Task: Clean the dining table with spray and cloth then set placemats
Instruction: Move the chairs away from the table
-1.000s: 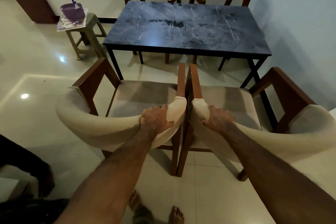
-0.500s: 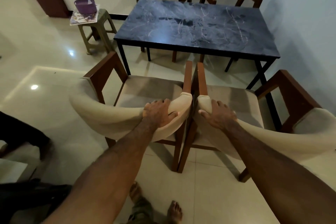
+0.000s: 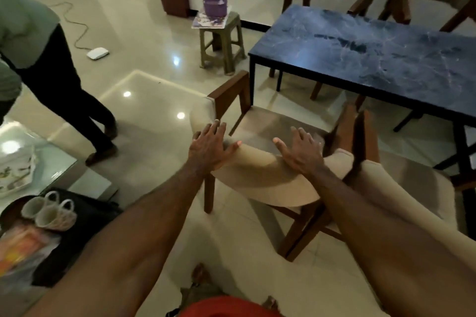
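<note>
Both hands are lying flat, fingers spread, on the cushioned back of the near chair: left hand and right hand, neither grip holding anything. The dark marble counter is standing beyond. A purple tub holding a utensil is sitting on the stool.

I can't see the bench whole: its right end is cut by the frame edge. 2nd near chair is mostly out of frame too. Person at left is cropped above the torso. Contents of the purple tub are too small to tell. Whole view is motion-blurred.
</note>
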